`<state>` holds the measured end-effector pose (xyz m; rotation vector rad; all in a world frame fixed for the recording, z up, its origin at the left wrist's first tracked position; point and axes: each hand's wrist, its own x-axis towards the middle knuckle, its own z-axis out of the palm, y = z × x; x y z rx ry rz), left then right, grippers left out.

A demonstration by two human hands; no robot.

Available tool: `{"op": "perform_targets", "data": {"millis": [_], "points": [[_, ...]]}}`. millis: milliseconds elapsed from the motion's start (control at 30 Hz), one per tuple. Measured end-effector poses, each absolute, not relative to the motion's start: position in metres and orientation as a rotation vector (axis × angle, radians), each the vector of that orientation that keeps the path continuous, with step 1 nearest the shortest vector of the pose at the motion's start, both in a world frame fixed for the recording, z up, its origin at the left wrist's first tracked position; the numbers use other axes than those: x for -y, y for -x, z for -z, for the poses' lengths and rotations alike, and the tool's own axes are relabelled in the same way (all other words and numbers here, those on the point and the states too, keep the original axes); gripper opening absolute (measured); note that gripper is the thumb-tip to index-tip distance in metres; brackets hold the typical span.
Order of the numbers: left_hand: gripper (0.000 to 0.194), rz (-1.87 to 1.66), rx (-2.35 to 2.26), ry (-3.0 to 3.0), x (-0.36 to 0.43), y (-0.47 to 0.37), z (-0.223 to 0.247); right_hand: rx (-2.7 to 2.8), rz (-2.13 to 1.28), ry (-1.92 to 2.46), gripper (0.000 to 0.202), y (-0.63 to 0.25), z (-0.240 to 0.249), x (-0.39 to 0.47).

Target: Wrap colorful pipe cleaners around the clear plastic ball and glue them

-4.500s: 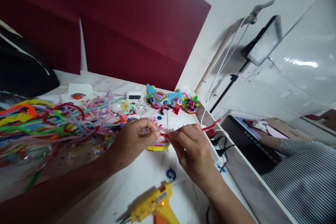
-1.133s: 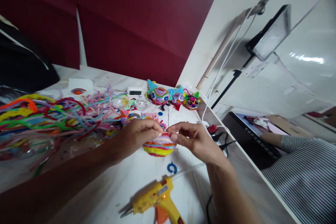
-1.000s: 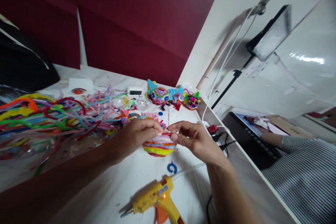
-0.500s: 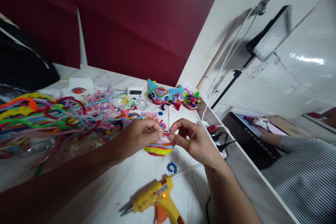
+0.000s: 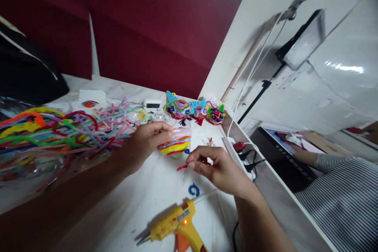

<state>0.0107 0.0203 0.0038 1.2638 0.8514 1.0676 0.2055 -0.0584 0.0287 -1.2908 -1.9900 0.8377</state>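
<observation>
Steadying the striped piece (image 5: 175, 147) over the table (image 5: 159, 185), the left hand (image 5: 149, 139) pinches its upper edge, apparently leaving the banded face exposed while hiding one end. Nearby, the right hand (image 5: 214, 167) is clamped on a red strip (image 5: 181, 168). A blue curl (image 5: 193, 191) separates it from the glue gun (image 5: 171, 222); pipe cleaners (image 5: 88, 126) crowd the left.

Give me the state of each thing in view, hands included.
Left hand, pinching the striped craft
Striped craft, held, partly covered
Right hand, pinching a red strip
Red strip, held, unattached
Glue gun, on its side, light glowing
Power strip, black plugs inserted
Pipe cleaners, tangled
Blue strip, curled
Toys, sitting side by side
</observation>
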Motion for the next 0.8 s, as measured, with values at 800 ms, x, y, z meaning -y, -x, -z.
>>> {"op": "perform_targets", "data": {"millis": [800], "points": [[0.019, -1.213, -0.799, -1.334, -0.022, -0.008, -0.004, 2.645, -0.13, 1.453, 0.026, -0.216, 0.073, 0.117]]}}
